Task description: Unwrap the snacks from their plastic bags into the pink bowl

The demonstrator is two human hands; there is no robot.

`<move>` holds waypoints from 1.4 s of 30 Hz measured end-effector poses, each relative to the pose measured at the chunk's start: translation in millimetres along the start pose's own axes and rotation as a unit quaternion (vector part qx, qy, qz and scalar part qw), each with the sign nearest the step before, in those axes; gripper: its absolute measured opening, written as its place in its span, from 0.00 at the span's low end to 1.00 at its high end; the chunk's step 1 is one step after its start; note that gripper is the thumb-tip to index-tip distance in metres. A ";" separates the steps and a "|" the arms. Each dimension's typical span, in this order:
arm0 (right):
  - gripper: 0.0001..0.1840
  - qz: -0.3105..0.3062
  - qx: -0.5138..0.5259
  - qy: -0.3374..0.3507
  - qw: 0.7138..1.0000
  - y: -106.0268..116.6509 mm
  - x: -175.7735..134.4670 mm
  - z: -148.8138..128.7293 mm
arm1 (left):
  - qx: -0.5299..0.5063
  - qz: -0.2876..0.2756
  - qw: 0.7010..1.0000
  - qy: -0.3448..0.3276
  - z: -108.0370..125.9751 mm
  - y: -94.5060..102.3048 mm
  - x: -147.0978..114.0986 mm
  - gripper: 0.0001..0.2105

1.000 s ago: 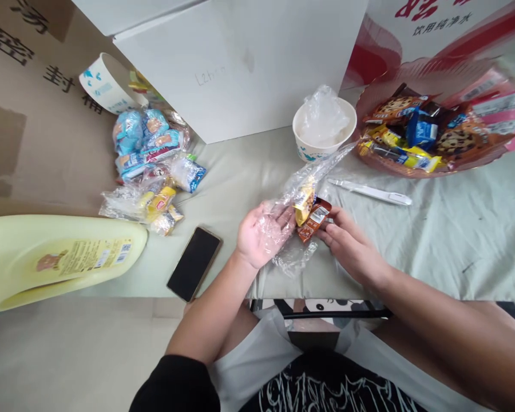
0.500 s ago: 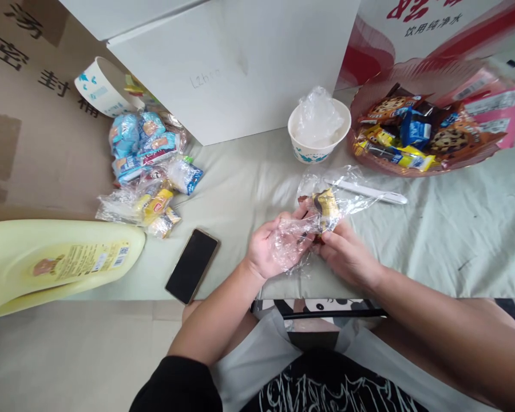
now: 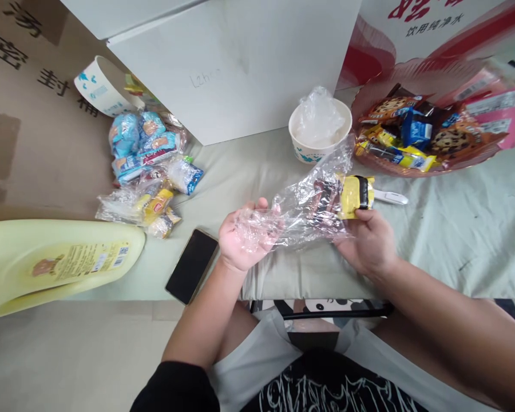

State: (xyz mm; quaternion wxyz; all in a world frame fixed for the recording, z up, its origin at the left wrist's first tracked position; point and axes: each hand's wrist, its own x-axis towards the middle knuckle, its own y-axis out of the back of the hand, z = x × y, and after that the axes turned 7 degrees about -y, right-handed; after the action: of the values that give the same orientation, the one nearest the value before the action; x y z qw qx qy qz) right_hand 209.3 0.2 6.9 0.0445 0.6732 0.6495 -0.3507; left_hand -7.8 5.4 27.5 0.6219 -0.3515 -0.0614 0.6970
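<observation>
A crinkled clear plastic bag point(image 3: 298, 214) stretches between my two hands above the table. My left hand point(image 3: 245, 234), palm up, has fingers curled around one end of the bag; the film partly covers them. On the other side my right hand point(image 3: 371, 243) grips a yellow snack packet point(image 3: 355, 197) with a black band, thumb at its lower edge. Dark red-brown packets point(image 3: 326, 200) show through the film beside the yellow one. Whether the yellow packet is inside the bag, I cannot tell. A white plastic stick point(image 3: 390, 197) lies partly hidden behind that packet.
A paper cup point(image 3: 313, 151) holding crumpled film stands behind my hands. At right is a pink bowl point(image 3: 364, 154) of wrapped snacks. On the left lie a phone point(image 3: 192, 266), a pile of snack packets point(image 3: 150, 149), a tipped paper cup point(image 3: 98, 88) and a yellow-green container point(image 3: 68, 257). Boxes point(image 3: 240, 74) line the back.
My hands have moved apart, the left one leftward and the right one rightward. The bag is stretched out between them, and the yellow packet has shifted right with my right hand.
</observation>
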 end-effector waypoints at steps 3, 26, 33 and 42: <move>0.24 0.021 0.023 -0.018 0.999 2.8 3.8 1.1 | -0.022 0.009 1.000 -0.014 1.6 2.4 1.6 0.08; 0.19 0.000 0.037 -0.055 0.998 14.7 0.2 -21.6 | -0.017 0.072 0.988 -0.133 25.5 17.7 13.0 0.09; 0.14 0.028 -0.015 0.046 0.998 15.4 -0.6 -13.1 | 0.011 0.054 0.989 -0.138 21.1 15.8 13.1 0.10; 0.12 0.117 0.020 0.213 0.970 16.5 -5.8 -42.7 | -0.015 0.067 0.990 -0.122 20.3 17.5 14.7 0.09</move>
State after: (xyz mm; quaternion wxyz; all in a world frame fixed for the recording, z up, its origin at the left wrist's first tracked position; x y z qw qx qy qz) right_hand 242.5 14.8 35.5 -0.0679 0.8044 0.5535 -0.2047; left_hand -33.3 22.1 27.4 0.5565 -0.2759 -0.1235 0.7739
